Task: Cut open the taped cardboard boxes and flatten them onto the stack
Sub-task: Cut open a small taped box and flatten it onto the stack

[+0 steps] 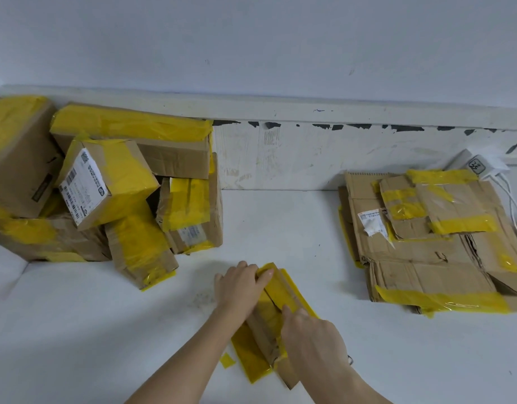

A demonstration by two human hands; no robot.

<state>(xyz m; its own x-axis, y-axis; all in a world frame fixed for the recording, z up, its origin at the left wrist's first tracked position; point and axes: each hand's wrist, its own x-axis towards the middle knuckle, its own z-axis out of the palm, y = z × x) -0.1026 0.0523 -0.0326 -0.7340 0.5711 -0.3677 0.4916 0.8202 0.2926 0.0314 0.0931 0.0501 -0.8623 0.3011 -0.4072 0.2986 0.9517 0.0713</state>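
Gripping the far end of a yellow-taped box on the white surface, the left hand steadies it — the right hand clasps its near part, between the taped boxes and the flattened stack.

A plain white painted wall rises behind a scuffed white baseboard with chipped dark patches. Below spreads a smooth white floor, evenly lit.
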